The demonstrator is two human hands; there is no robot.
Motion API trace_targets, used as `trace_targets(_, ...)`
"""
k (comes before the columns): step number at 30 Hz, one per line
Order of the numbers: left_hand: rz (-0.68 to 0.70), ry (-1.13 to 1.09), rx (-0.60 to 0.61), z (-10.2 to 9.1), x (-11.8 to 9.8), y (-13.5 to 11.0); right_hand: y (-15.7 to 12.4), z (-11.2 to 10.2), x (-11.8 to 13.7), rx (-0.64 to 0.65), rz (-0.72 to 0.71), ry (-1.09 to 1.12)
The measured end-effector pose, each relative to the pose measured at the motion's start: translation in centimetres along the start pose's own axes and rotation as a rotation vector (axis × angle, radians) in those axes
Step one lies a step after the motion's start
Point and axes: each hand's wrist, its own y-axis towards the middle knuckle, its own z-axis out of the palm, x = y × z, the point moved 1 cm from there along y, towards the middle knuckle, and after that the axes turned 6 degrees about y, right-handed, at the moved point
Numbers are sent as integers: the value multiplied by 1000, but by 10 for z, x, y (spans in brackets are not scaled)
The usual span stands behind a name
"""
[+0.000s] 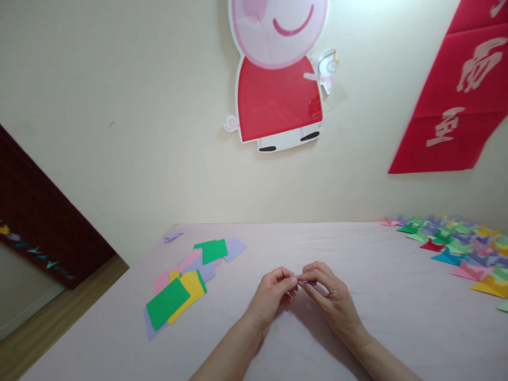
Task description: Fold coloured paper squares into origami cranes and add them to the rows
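Note:
My left hand and my right hand meet over the middle of a pale pink table. Both pinch a small folded purple paper between their fingertips, and most of it is hidden by the fingers. To the left lies a loose pile of flat paper squares in green, yellow, pink and purple. One small folded purple piece lies apart beyond that pile.
Several folded paper shapes in many colours cover the table's far right. The table stands against a cream wall with a cartoon pig cutout and a red banner. A dark red door and wooden floor show at left.

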Motion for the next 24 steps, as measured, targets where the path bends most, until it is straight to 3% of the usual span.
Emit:
trace_targets(7,-8,-17,-42,0,5,2,0,1,0,6,-9,-40)
trace_targets(15,-46,-14,17,1,4,1,0,2,1,-5,46,62)
trace_targets(19,61,71,-20,0,5,1,1,2,-1,-41,171,143)
trace_targets(24,352,501,-142,0,0,-5,2,2,-3,-42,300,223)
